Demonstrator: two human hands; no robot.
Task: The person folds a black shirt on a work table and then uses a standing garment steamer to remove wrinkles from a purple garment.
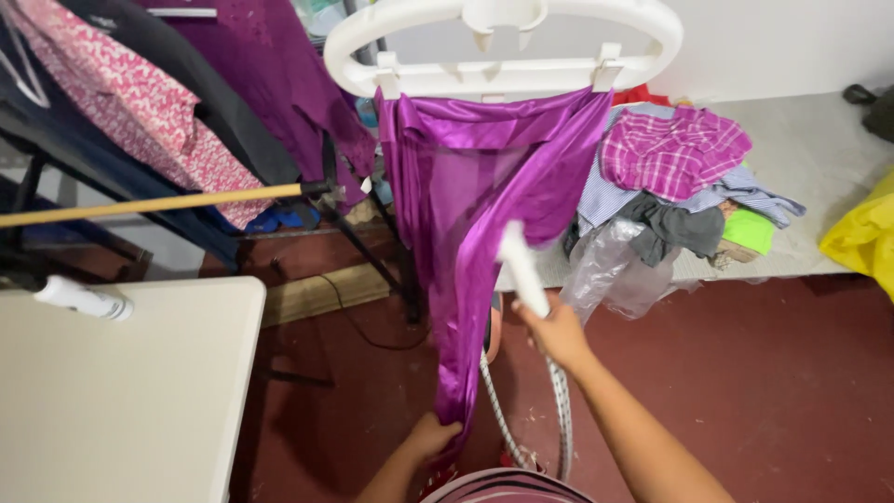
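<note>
A shiny purple satin garment (466, 196) hangs from a large white hanger (503, 47) in the middle of the view. My left hand (430, 438) grips the garment's lower end and holds it taut. My right hand (559, 331) holds a white steamer head (521, 268) against the cloth, about halfway down its right side. A braided white hose (562, 410) runs down from the steamer handle toward the floor.
A white table (121, 391) stands at the left with a white bottle (82, 300) lying on it. A rack of hung clothes (186, 102) and a wooden pole (149, 205) fill the upper left. Piled clothes (675, 177), clear plastic and a yellow bag (861, 237) lie on a pale mat at right.
</note>
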